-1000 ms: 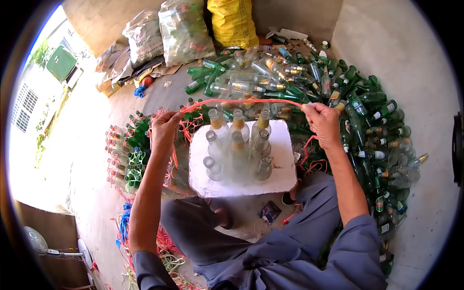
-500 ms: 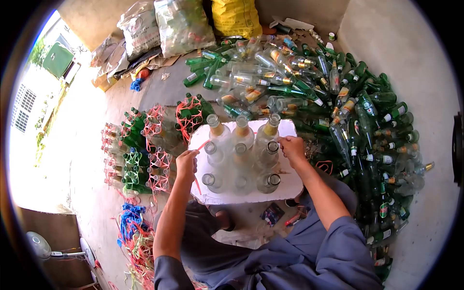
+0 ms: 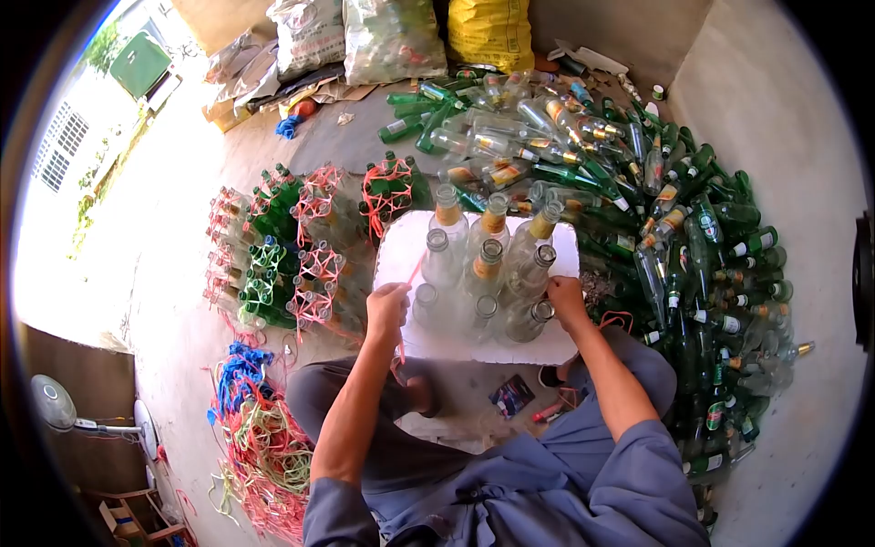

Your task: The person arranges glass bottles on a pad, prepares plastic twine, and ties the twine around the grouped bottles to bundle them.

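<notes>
The left hand [image 3: 389,308] is closed on a red strap [image 3: 415,273] at the near left of the clear bottles [image 3: 486,269], which stand grouped upright on the white bench [image 3: 396,239]. The right hand [image 3: 567,301] curls beside their right side; whether it grips anything cannot be told.

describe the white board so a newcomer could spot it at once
Find the big heap of lying bottles by the right wall. Beside it, between the left hand and right hand, is the white board. Unlike the heap, it is flat and round-cornered, with upright bottles on it.
</notes>
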Available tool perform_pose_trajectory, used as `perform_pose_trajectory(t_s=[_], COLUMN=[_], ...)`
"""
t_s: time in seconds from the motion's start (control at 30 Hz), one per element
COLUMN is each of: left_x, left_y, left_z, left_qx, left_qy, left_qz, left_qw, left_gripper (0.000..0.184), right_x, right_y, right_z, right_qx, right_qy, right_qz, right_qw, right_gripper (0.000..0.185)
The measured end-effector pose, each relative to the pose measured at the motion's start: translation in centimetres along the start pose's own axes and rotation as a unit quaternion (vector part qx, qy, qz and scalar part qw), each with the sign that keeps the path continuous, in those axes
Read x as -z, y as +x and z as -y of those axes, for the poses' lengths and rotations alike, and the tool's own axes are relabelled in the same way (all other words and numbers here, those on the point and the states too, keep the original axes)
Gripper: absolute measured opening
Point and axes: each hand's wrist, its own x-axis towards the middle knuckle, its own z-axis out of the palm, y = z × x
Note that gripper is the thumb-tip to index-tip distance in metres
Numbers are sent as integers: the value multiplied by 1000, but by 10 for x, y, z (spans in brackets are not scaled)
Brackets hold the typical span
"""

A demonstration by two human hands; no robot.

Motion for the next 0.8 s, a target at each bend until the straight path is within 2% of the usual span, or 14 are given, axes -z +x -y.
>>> perform_pose_trajectory(t_s=[0.23, 0.33, 0.53, 0.63, 0.77, 0.8], left_x=[1, 2, 1, -2, -2, -2], left_y=[-15, -19, -36, -48, -59, -62], left_z=[15, 21, 37, 41, 50, 53], left_qx=[-14, -16, 2, 9, 30, 37], left_qy=[32, 50, 60, 74, 88, 79], left_qz=[-23, -32, -37, -40, -31, -31], left_qw=[999, 998, 998, 996, 995, 996], left_gripper=[13, 13, 8, 7, 10, 10], right_x=[9, 29, 45, 41, 32, 26], right_y=[-39, -55, -73, -87, -102, -108], right_z=[11, 30, 0, -13, -25, -28], right_qx=[106, 96, 112, 115, 108, 167], right_qy=[-238, -349, -410, -398, -423, -407], right_qz=[-3, 71, 90, 129, 234, 219], right_qw=[966, 930, 901, 901, 869, 871], right_gripper=[32, 31, 25, 26, 25, 24])
